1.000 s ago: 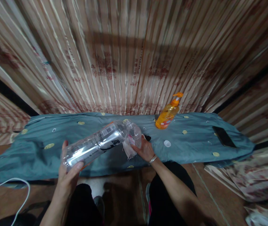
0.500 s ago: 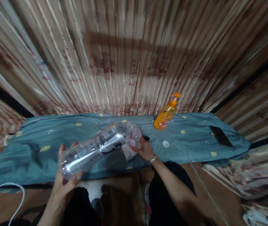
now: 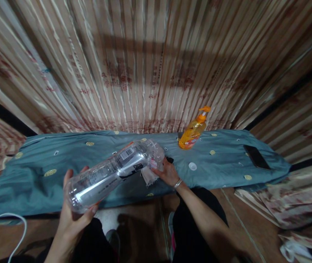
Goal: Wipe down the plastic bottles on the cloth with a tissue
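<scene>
A large clear plastic bottle (image 3: 109, 173) with a label lies tilted in the air over the near edge of a blue cloth-covered table (image 3: 49, 160). My left hand (image 3: 72, 215) cups its base at the lower left. At the neck end, my right hand (image 3: 166, 171) grips the bottle together with a crumpled white wipe (image 3: 148, 176) pressed against it. A small white cap (image 3: 192, 166) lies on the cloth just right of my right hand.
An orange pump dispenser bottle (image 3: 192, 131) stands at the back of the table. A black phone (image 3: 256, 157) lies at the right end. A white cable (image 3: 10, 223) loops at the lower left. Striped curtains hang behind.
My left hand and the bottle's base have sunk slightly and shifted left. The right hand stays at the neck.
</scene>
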Motion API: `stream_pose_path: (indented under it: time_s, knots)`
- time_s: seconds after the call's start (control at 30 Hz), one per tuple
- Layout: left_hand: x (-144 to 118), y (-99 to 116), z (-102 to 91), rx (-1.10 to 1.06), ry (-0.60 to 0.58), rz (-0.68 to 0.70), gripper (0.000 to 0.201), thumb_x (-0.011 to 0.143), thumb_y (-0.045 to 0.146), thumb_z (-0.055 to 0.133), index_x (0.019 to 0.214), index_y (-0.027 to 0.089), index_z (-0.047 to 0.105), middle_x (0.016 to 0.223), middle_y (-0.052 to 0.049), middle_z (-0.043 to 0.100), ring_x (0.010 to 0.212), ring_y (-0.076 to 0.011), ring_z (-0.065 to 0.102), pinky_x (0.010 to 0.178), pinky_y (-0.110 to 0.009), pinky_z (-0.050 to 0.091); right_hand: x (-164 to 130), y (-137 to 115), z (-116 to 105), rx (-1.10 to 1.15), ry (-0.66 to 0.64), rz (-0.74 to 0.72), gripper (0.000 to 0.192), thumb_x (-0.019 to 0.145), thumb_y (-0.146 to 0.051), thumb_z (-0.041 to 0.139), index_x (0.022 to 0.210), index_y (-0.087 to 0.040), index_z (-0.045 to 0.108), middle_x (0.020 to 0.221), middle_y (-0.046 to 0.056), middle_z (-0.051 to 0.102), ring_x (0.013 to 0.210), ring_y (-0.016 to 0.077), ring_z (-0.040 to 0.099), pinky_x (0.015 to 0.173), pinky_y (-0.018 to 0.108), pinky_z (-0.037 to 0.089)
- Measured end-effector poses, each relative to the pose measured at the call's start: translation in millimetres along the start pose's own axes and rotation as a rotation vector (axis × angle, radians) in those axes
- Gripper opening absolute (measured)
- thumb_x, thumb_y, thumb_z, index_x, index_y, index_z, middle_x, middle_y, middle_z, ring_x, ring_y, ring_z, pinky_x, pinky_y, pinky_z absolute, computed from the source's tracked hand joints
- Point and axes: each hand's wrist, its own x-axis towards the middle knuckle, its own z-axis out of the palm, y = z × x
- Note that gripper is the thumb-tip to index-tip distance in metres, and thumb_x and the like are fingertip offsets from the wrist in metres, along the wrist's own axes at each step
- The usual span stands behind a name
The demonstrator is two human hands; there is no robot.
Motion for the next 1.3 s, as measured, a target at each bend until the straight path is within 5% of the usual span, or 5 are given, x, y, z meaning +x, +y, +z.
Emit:
stream_pose_path:
  time_s: [0.2, 0.37, 0.7, 0.93, 1.3]
  knots:
    - [1.0, 1.7, -2.0, -0.077, 0.051, -0.062, 0.143, 0.05, 0.061, 0.128, 0.182, 0.043, 0.074, 0.194, -0.012, 0.071, 0.175, -0.053, 0.071, 0.116, -0.043, 0.081, -0.4, -1.4, -0.9, 0.005, -0.022, -0.001, 0.054, 0.101, -0.039, 0.103, 0.147, -0.025, 0.078, 0.129, 0.014, 0.1, 0.125, 0.0407, 0.099, 0.106, 0.048, 0.079]
    - [0.8, 2.1, -2.8, -0.033, 0.048, -0.021, 0.118, 0.061, 0.076, 0.123, 0.164, 0.036, 0.083, 0.179, -0.016, 0.081, 0.179, -0.0557, 0.068, 0.139, -0.055, 0.069, -0.7, 0.1, -0.4, 0.011, -0.017, -0.025, 0.054, 0.103, -0.039, 0.102, 0.149, -0.025, 0.078, 0.131, 0.014, 0.099, 0.126, 0.0403, 0.099, 0.106, 0.048, 0.079]
    - [2.9, -9.6, -11.4, -0.002, 0.077, 0.01, 0.114, 0.062, 0.073, 0.121, 0.162, 0.035, 0.081, 0.176, -0.013, 0.079, 0.175, -0.0541, 0.069, 0.149, -0.06, 0.058, 0.4, 5.4, 3.7, -0.001, -0.013, -0.039, 0.056, 0.103, -0.037, 0.103, 0.152, -0.024, 0.078, 0.136, 0.015, 0.099, 0.129, 0.0403, 0.098, 0.11, 0.049, 0.079]
    - [6.0, -17.5, -16.4, 0.001, 0.064, -0.004, 0.111, 0.067, 0.069, 0.119, 0.165, 0.035, 0.08, 0.171, -0.011, 0.081, 0.165, -0.0413, 0.075, 0.133, -0.038, 0.067, 0.8, 6.1, 3.5, 0.014, -0.012, -0.044, 0.058, 0.103, -0.038, 0.101, 0.154, -0.021, 0.078, 0.136, 0.018, 0.098, 0.129, 0.0425, 0.098, 0.11, 0.052, 0.08]
    - [2.9, -6.8, -12.5, 0.001, 0.09, -0.028, 0.104, 0.06, 0.072, 0.118, 0.152, 0.04, 0.082, 0.168, -0.008, 0.08, 0.17, -0.0468, 0.069, 0.154, -0.055, 0.047, 0.3, 3.2, 3.9, -0.031, 0.005, -0.04, 0.057, 0.101, -0.04, 0.103, 0.15, -0.025, 0.078, 0.129, 0.014, 0.099, 0.124, 0.0401, 0.099, 0.106, 0.049, 0.081]
